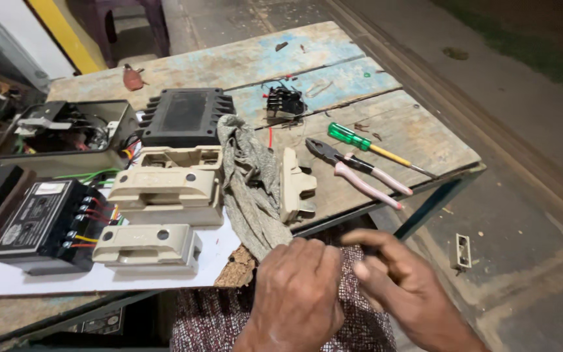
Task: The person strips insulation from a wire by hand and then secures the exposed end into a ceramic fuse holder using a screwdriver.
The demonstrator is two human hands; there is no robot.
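Note:
My left hand (298, 293) is closed around the lower end of a grey-green rag (250, 182) that trails up across the wooden table (360, 85). Beside it my right hand (402, 287) hovers over my patterned lap with fingers curled and blurred; whether it holds something small I cannot tell. A beige plastic cover piece (294, 186) lies on its side just right of the rag. Pliers with pink handles (356, 173) and a green-handled screwdriver (373, 148) rest on the table's right part.
Beige switch housings (167, 189) and a second beige block (148, 246) sit on a white sheet. A black ribbed unit (187, 116), a black wired module (40, 225), an open metal box (60, 133) and a small black part (285, 104) lie around. Concrete ground is at right.

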